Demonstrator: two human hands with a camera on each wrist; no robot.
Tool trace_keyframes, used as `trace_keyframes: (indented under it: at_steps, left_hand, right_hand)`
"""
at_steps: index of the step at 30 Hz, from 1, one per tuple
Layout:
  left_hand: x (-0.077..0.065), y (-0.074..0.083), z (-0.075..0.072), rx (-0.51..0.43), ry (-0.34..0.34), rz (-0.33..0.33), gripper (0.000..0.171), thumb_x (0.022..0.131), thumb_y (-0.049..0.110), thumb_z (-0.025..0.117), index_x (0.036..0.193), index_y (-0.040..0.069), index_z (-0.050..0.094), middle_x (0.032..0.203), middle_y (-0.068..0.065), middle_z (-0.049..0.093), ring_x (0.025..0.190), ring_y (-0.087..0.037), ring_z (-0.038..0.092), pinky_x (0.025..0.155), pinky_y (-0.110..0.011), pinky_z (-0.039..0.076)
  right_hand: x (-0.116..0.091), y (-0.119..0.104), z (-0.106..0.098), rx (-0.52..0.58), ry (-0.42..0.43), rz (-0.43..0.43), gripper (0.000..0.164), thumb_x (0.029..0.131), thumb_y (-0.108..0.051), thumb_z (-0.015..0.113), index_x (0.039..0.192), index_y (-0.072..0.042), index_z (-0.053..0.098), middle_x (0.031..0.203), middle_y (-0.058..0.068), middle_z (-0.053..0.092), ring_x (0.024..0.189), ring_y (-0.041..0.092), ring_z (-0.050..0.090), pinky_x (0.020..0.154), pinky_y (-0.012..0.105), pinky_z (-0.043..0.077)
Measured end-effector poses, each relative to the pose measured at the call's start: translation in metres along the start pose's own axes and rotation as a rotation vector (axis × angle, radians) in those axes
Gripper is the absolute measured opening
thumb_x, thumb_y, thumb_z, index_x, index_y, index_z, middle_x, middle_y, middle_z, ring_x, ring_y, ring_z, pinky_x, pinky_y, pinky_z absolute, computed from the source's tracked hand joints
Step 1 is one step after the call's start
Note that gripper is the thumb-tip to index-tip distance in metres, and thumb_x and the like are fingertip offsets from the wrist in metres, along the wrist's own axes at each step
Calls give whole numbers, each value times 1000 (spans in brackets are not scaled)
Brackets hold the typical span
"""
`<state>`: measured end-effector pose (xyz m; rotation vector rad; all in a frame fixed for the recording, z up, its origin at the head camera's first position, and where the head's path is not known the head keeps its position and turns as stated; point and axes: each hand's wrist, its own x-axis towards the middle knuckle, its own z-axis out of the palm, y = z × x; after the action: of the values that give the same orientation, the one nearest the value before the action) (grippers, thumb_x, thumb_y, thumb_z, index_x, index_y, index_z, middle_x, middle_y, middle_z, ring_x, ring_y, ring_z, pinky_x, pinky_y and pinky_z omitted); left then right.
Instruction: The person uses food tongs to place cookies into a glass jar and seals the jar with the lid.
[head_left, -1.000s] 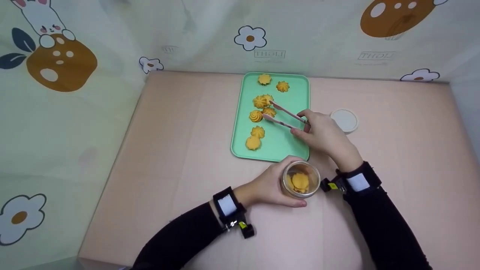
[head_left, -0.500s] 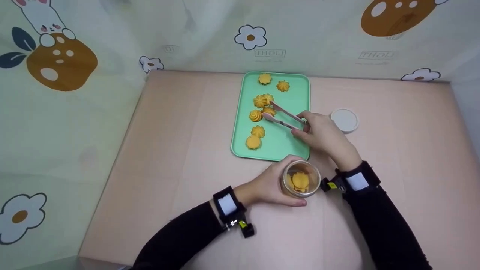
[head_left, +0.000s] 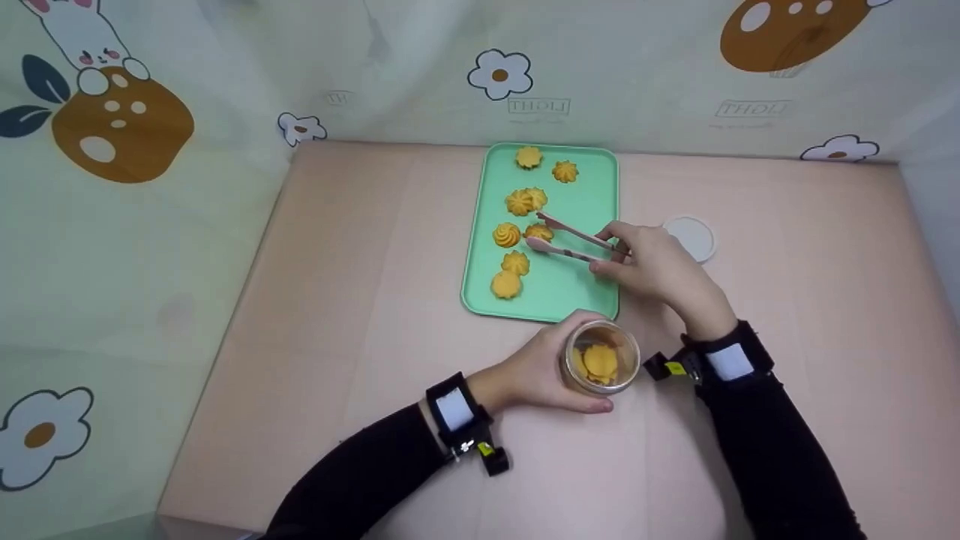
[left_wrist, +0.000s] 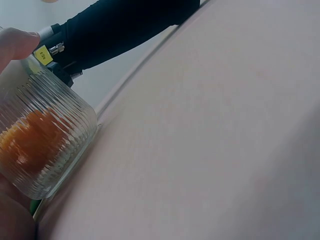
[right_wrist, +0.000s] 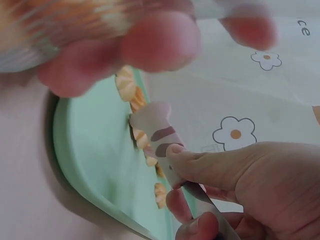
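My left hand [head_left: 544, 369] grips a ribbed clear glass jar [left_wrist: 75, 107] round its side; several yellow cookies [head_left: 600, 363] lie inside. In my right hand [head_left: 664, 268] I hold pink tongs [head_left: 574, 229] between thumb and fingers, their arms spread apart. The tong tips sit over the green tray [head_left: 577, 289], either side of a cookie [head_left: 538, 232] or just at its right edge; whether they touch it I cannot tell. A swirled cookie [head_left: 506, 235] lies just left of it. In the right wrist view one striped tong arm [right_wrist: 159, 131] hides part of the cookies.
Other cookies lie on the tray, a pair [head_left: 519, 202] above the tongs and another pair [head_left: 511, 274] below. A round white lid [head_left: 691, 238] rests on the pink table [head_left: 360, 300] behind my right hand. A patterned curtain [head_left: 405, 67] stands along the table's back edge.
My right hand and the tongs have shifted slightly right and towards me. The swirled cookie has slid a little left, away from the cookie by the tongs. The left hand and jar stay put.
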<state>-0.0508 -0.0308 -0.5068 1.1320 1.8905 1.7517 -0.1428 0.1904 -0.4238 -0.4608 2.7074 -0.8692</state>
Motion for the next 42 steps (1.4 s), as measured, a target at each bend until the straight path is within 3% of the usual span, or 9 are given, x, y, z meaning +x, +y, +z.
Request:
trace_keyframes:
  at_steps: [6, 10, 13, 18, 22, 34, 38, 42]
  left_hand:
    - [1, 4, 2, -11, 9, 5, 95, 76, 9, 101, 153, 5, 44, 146, -12, 64, 137, -23, 59, 123, -39, 44]
    - [2, 23, -1, -7, 11, 32, 90, 76, 5, 99, 149, 1, 46, 142, -18, 65, 135, -30, 61, 122, -43, 45]
    - [3, 36, -4, 7, 10, 48, 85, 78, 4, 98, 146, -2, 48, 140, -20, 66, 134, -27, 62, 121, -43, 47]
    - [3, 16, -1, 3, 15, 43, 92, 75, 6, 101, 150, 4, 47, 144, -14, 66, 136, -23, 60, 123, -42, 45]
    - [2, 1, 1, 7, 8, 28, 96, 76, 12, 102, 153, 8, 45, 148, -7, 63, 138, -16, 58, 123, -38, 44]
    - [2, -1, 1, 30, 9, 14, 96, 77, 15, 101, 153, 5, 43, 146, -5, 63, 137, -13, 58, 122, -36, 44]
    - [1, 0, 1, 58, 21, 18, 96, 76, 16, 102, 152, 8, 44, 145, -5, 65, 135, -12, 60, 122, -35, 45]
    - [0, 1, 1, 58, 22, 21, 96, 76, 17, 102, 153, 9, 44, 145, -4, 65, 135, -12, 60, 122, -35, 45]
  right_hand:
    - [-6, 0, -11, -13, 16, -6, 38, 103, -28, 80, 129, -3, 69, 101, 16, 76, 86, 31, 67, 70, 39, 49]
    - [-11, -1, -20, -23, 50, -6, 34, 105, -30, 77, 129, -6, 70, 100, 14, 75, 78, 28, 62, 64, 37, 46]
    - [-16, -3, -26, -10, 75, 14, 30, 106, -30, 74, 128, -9, 71, 98, 12, 73, 72, 25, 57, 59, 35, 45]
    - [-21, -5, -31, 4, 72, 30, 31, 105, -28, 76, 129, -9, 71, 98, 11, 72, 71, 23, 56, 57, 33, 46]
    - [-17, -8, -24, 0, 76, 14, 39, 103, -29, 79, 132, -5, 69, 97, 11, 74, 77, 25, 60, 62, 35, 47]
    - [10, -4, 26, 10, 105, -47, 55, 104, -33, 78, 146, -1, 61, 96, 13, 70, 87, 29, 63, 76, 43, 51]
    - [12, -2, 31, -4, 120, -54, 54, 104, -34, 77, 144, -1, 63, 96, 16, 68, 90, 32, 61, 79, 46, 49]
    - [10, -1, 28, -32, 95, -2, 51, 104, -33, 76, 141, 0, 64, 91, 14, 64, 83, 30, 58, 72, 42, 45]
